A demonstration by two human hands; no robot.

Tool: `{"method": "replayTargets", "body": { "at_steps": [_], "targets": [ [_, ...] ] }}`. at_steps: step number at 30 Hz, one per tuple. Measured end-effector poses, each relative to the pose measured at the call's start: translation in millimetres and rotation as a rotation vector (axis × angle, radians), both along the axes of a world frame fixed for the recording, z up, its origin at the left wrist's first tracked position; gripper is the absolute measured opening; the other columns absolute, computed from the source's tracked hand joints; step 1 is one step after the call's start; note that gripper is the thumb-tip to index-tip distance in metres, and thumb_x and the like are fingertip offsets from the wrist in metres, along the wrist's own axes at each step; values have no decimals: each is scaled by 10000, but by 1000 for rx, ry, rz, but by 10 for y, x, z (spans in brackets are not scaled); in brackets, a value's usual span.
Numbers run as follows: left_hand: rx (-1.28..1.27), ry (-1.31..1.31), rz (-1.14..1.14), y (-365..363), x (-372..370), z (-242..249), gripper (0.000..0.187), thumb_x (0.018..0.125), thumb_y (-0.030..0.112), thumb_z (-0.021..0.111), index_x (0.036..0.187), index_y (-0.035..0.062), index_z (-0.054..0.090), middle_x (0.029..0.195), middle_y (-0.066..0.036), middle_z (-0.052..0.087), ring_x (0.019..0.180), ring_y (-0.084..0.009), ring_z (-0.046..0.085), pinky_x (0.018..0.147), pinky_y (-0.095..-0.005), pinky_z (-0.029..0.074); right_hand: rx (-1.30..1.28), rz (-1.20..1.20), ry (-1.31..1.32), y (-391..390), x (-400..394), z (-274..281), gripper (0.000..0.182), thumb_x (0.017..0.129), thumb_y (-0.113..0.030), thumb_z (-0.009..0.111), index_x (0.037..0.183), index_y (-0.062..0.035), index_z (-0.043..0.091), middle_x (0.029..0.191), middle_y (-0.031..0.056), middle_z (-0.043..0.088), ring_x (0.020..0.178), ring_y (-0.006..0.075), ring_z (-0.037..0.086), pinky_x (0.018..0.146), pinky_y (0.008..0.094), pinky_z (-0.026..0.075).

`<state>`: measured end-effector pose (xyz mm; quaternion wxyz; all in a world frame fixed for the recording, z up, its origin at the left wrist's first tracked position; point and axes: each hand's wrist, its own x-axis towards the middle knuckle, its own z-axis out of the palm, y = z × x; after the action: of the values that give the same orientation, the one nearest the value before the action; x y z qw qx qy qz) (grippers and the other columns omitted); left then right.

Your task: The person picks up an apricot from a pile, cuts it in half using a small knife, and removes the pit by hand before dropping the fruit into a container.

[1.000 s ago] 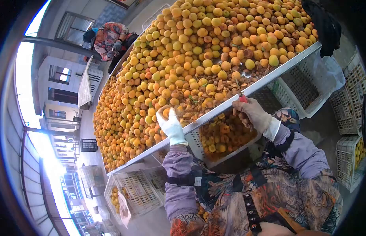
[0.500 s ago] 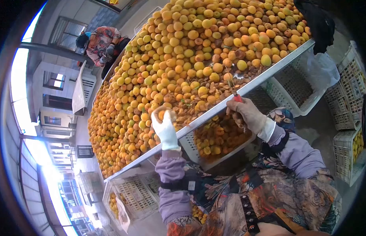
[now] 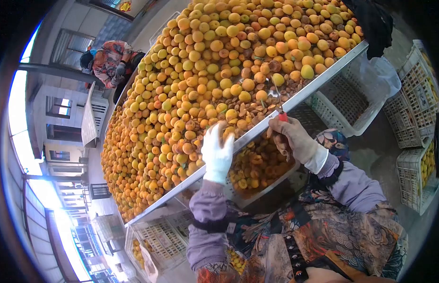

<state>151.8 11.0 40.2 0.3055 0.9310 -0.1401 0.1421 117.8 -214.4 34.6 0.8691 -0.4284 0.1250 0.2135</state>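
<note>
We hold a red-handled tool [image 3: 282, 116] in our right hand [image 3: 297, 140], fingers wrapped round it, its thin end pointing at the heap. Our gloved left hand [image 3: 217, 151] curls over the table [image 3: 323, 79] edge; whether it grips a fruit we cannot tell. Apricots [image 3: 181, 96] cover the table. Beneath, a crate [image 3: 267, 189] holds cut fruit [image 3: 254, 173]. Across the heap, a co-worker [image 3: 108, 59] bends.

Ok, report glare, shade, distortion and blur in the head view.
Head view: glare washes out the daylight opening at left; fisheye distortion curves the scene toward black corners; the fruit heap is bright, the cut fruit below it shaded; same view: the left hand looks slightly soft; the red-handled tool, in the right hand, has an indistinct tip.
</note>
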Motion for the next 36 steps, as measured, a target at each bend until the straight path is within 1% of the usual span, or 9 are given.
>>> {"method": "replayTargets", "body": {
  "at_steps": [7,10,13,15,20,25,30,35,36],
  "targets": [
    [634,52,-96,-4,571,-416,532,850,380,551,1323,176,420,1356,-126,401,1256,-379,337,991,-515,309,30,-13,10,-111,-16,-81,299,891,-303,573,747,-41,560,507,-4,445,358,89,404,346,229,326],
    [582,22,-118,66,784,-455,490,868,395,522,1309,197,436,1373,-112,389,1275,-394,312,998,-522,312,43,-17,32,-159,-17,-24,298,893,-297,575,737,-44,550,504,3,453,356,94,416,341,233,332],
    [1159,-201,-176,388,1280,-498,421,883,450,478,1253,249,499,1375,-119,401,1276,-429,313,989,-532,332,43,-2,59,-156,10,-35,284,894,-285,575,745,-46,545,509,5,455,350,95,415,336,237,329],
    [582,67,190,266,1310,-476,371,863,445,508,1163,234,557,1327,-138,439,1235,-438,354,958,-532,368,44,-6,80,-160,14,23,271,893,-272,579,749,-45,545,507,8,457,346,97,421,329,236,326],
    [377,-314,-24,-180,1358,-297,267,758,313,658,924,106,622,1051,-125,582,974,-343,527,777,-442,459,11,16,63,-180,20,40,259,892,-275,579,764,-53,542,522,14,476,353,98,432,330,223,334],
    [529,-99,-83,-401,1624,-607,419,797,301,599,1195,181,541,1063,-88,604,1069,-314,497,871,-436,418,33,-42,59,-96,17,-76,237,880,-277,599,831,-51,548,589,7,509,407,77,438,365,206,349],
    [683,141,-46,-445,1669,-433,398,794,397,584,1133,189,590,1052,-94,614,1066,-331,497,867,-435,417,-108,8,-59,-57,17,-53,250,896,-301,596,938,-60,542,653,-32,493,496,35,422,438,180,351],
    [444,73,-79,-396,1400,-391,382,749,347,658,1059,130,610,985,-137,608,965,-314,544,821,-417,452,-171,27,-37,-70,27,-86,272,904,-325,577,945,-62,520,641,-29,491,505,39,424,439,190,357],
    [169,102,-78,-383,1351,-383,361,752,287,665,1063,114,605,983,-128,603,954,-296,552,816,-400,457,-181,27,-59,-62,25,-122,267,915,-324,556,949,-62,526,642,-28,495,508,42,430,440,190,358]
  ]
}}
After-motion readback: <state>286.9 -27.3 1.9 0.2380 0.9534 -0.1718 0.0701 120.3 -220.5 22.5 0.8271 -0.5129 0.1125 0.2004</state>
